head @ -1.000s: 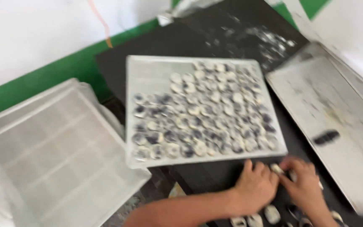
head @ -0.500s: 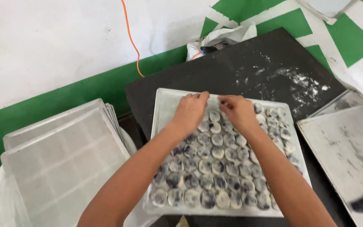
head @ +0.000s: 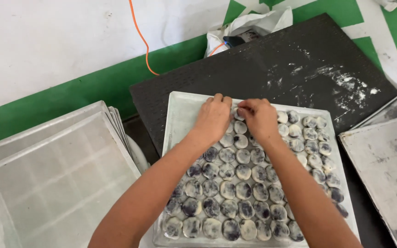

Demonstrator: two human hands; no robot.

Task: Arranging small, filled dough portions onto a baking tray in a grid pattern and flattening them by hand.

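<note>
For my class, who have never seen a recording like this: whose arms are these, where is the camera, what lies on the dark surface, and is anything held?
No machine is at work here: these are one person's two bare arms, filmed by a camera worn on that person's head and looking down. The left hand and right hand rest side by side at the far end of a pale tray. The tray is filled with rows of small round dough pieces, whitish with dark purple patches. The fingers touch the pieces in the far row; whether one is pinched is hard to tell. The tray sits on a black board dusted with flour. To the left is a stack of empty pale trays; to the right is a worn metal sheet. Behind run an orange cable and a white bag.
</note>
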